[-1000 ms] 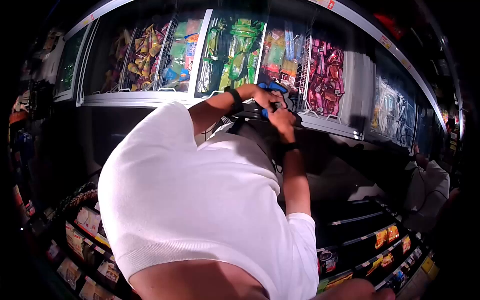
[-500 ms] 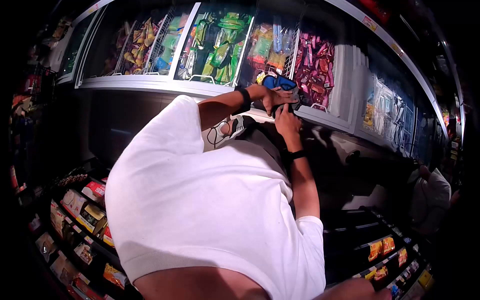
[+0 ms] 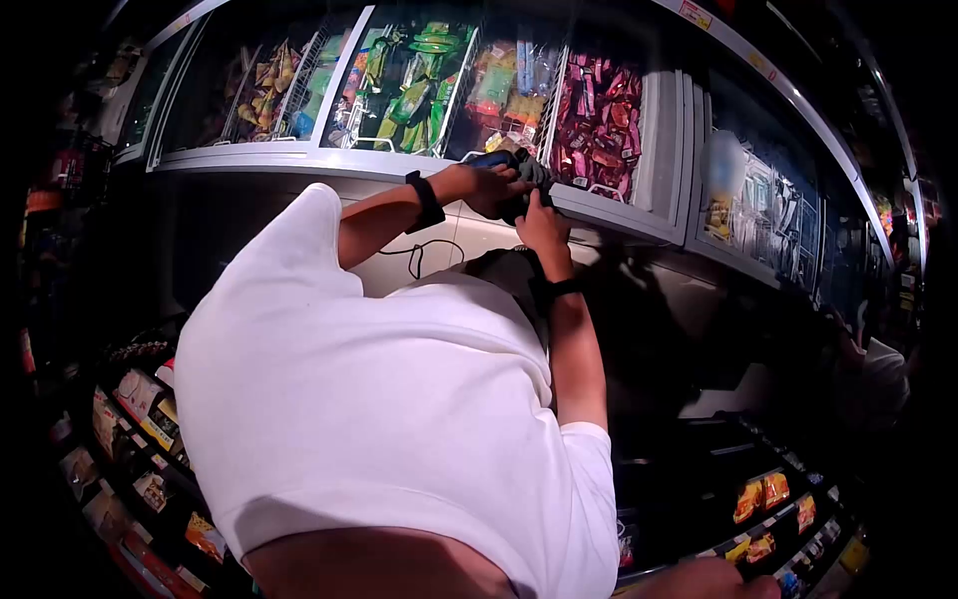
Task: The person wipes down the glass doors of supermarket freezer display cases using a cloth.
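A dark blue and grey bundle (image 3: 535, 172), soft-looking with black parts, is held at the front edge of the freezer. Its exact kind is hard to make out in the shadow. My left hand (image 3: 487, 190) grips it from the left, fingers curled over its near side. Just below and to the right, my right hand (image 3: 544, 228) presses closed against its lower end, fingertips partly hidden. Both wrists wear black bands. Behind the bundle, pink-red packets (image 3: 599, 125) fill one freezer basket, and green packets (image 3: 424, 90) lie in another farther left.
A long glass-topped freezer (image 3: 319, 158) with a white frame runs across the front. Shelves with yellow-orange packets (image 3: 763, 494) stand at lower right, and boxed goods (image 3: 138, 391) at lower left. A thin black cord (image 3: 417, 255) loops above the floor. Another person (image 3: 870, 384) is partly visible at right.
Both hands and the bundle have shifted left in view. The bundle has turned, showing more grey and less bright blue. The shoe seen earlier is now hidden.
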The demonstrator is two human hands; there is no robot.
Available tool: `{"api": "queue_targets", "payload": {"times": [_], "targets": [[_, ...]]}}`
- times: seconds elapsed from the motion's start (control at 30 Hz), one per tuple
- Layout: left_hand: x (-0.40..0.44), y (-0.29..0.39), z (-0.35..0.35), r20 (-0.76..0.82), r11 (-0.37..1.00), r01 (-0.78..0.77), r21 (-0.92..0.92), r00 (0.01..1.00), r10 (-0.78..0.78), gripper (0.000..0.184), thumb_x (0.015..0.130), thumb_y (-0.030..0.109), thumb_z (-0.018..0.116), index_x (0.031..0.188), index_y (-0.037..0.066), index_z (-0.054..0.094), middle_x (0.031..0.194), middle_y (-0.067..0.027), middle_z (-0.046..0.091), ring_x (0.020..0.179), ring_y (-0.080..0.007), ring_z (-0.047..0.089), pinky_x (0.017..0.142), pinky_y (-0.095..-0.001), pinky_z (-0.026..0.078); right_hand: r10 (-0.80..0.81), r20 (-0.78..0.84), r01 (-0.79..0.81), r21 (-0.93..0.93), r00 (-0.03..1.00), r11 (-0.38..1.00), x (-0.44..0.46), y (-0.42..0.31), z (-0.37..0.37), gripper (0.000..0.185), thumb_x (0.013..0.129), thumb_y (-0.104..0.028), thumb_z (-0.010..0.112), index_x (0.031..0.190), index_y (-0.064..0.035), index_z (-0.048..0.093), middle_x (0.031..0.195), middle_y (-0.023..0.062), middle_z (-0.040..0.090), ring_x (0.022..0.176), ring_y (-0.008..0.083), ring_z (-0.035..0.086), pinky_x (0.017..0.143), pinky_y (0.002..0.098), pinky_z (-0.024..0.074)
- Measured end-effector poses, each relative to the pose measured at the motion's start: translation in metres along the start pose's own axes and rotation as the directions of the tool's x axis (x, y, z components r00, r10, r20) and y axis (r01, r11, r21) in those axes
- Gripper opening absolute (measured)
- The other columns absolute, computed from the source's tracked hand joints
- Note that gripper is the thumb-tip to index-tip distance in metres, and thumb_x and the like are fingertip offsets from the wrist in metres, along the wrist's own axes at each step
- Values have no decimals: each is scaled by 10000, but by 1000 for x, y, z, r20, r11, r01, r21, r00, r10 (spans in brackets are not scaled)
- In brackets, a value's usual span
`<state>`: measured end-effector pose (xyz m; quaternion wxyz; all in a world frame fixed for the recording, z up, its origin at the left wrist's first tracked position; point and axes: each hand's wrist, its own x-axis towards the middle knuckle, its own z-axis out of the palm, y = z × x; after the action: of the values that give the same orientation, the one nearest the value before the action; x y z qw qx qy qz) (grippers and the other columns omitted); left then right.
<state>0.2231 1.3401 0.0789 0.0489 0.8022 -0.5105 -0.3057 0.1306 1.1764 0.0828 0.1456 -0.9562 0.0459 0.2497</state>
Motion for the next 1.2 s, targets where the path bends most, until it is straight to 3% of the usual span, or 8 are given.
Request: {"api": "queue_targets", "payload": {"times": [0.23, 0.33, 0.37, 0.53, 0.67, 0.83, 1.0, 1.2], "targets": [[50, -5, 4, -83, 969, -239, -64, 969, 234, 1071, 700, 264, 799, 1516, 131, 118, 1357, -229, 363, 1273, -415, 368, 1047, -513, 329, -18, -36, 22, 96, 999, 995, -13, 45, -5, 629, 891, -471, 521, 1420, -183, 338, 1021, 238, 667, 959, 452, 632, 791, 538, 495], [90, 5, 39, -251, 988, -135, -80, 962, 111, 1089, 709, 328, 794, 1520, 132, 95, 1508, -266, 210, 1406, -422, 211, 1120, -517, 249, 90, -25, -87, 113, 996, 990, -26, 79, -20, 650, 900, -587, 442, 1458, -283, 305, 1072, 233, 658, 990, 447, 626, 833, 530, 484], [99, 17, 43, -341, 991, -104, -90, 938, 67, 1074, 710, 355, 782, 1520, 151, 105, 1516, -240, 208, 1404, -413, 220, 1114, -514, 246, 75, -128, -62, 103, 989, 993, -24, 96, -12, 618, 890, -580, 459, 1431, -304, 343, 954, 210, 686, 905, 430, 656, 775, 534, 502], [158, 80, 15, -306, 990, 78, -118, 946, -111, 989, 685, 327, 754, 1491, 155, 207, 1543, -185, 179, 1422, -358, 210, 1086, -553, 229, 184, -309, -154, 118, 933, 981, -13, 134, -16, 590, 833, -535, 548, 1331, -250, 413, 880, 197, 683, 842, 425, 662, 717, 536, 508], [203, 97, 20, -412, 995, 40, -95, 908, -76, 924, 695, 348, 705, 1471, 148, 245, 1541, -190, 183, 1418, -346, 220, 1083, -579, 219, 232, -266, -185, 190, 936, 964, -15, 159, -40, 565, 812, -543, 543, 1279, -240, 451, 940, 213, 673, 884, 443, 643, 740, 551, 493], [244, 120, -1, -352, 995, 9, -104, 935, -45, 992, 628, 513, 725, 1451, 146, 310, 1532, -181, 202, 1402, -342, 238, 1094, -626, 168, 276, -272, -235, 173, 922, 956, -18, 207, -44, 670, 765, -599, 582, 1331, -274, 431, 970, 197, 663, 893, 423, 645, 732, 512, 501], [282, 161, -23, -190, 980, 84, -178, 975, -118, 941, 673, 493, 685, 1460, 156, 293, 1536, -171, 187, 1434, -329, 164, 1123, -607, 80, 346, -193, -340, 63, 918, 938, -20, 264, -53, 680, 762, -473, 634, 1370, -289, 392, 1021, 182, 667, 908, 413, 650, 756, 504, 504], [326, 157, -19, -365, 915, 42, -401, 909, -202, 850, 647, 381, 694, 1361, 88, 338, 1488, -184, 260, 1413, -338, 219, 1093, -660, 22, 215, -50, -209, 104, 975, 972, -9, 292, -106, 605, 756, -309, 629, 1312, -182, 427, 1116, 189, 637, 1041, 434, 584, 859, 524, 457]]}}
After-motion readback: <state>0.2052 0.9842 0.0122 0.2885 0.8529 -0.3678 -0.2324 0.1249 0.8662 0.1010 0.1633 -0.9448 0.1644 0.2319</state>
